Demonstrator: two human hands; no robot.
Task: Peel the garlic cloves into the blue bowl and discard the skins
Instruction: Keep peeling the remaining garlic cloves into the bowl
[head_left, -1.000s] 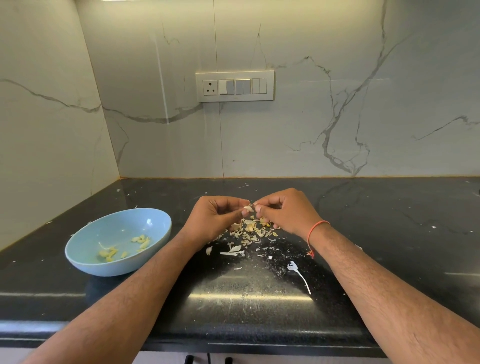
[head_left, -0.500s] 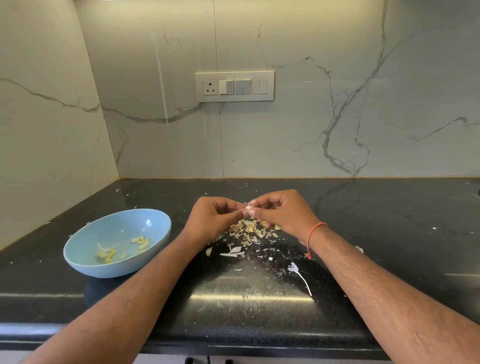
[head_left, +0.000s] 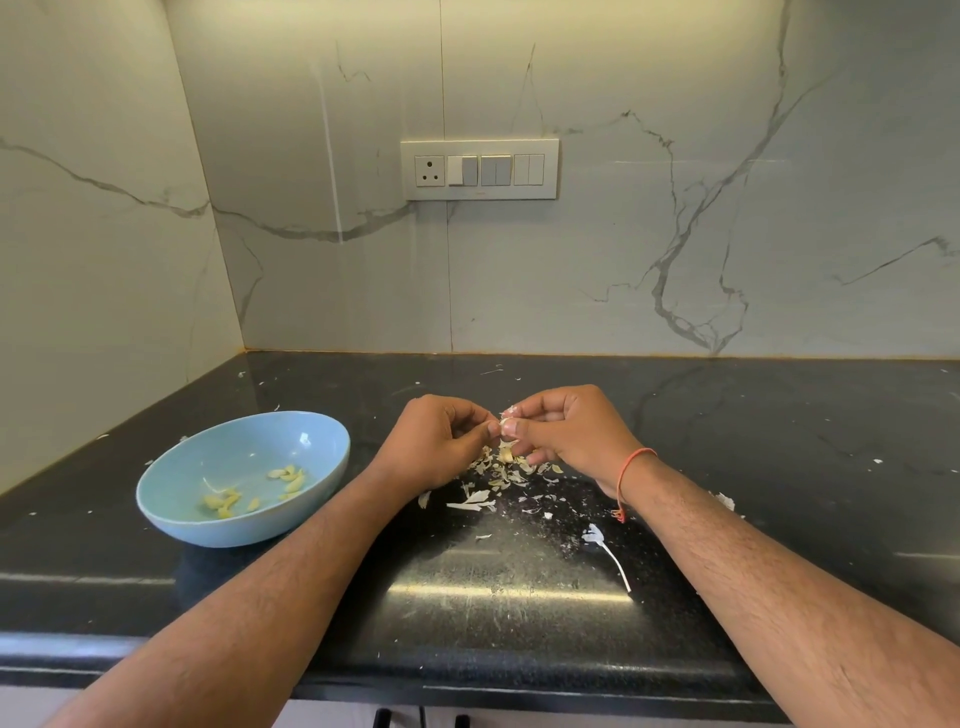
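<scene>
Both left hand (head_left: 434, 441) and right hand (head_left: 566, 431) pinch one garlic clove (head_left: 506, 422) between fingertips; blue bowl (head_left: 171, 488) sits left.

no readable text, labels, brands or numbers on any surface

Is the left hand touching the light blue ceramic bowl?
Apart. The head view shows bare black countertop between the left hand and the light blue ceramic bowl.
</scene>
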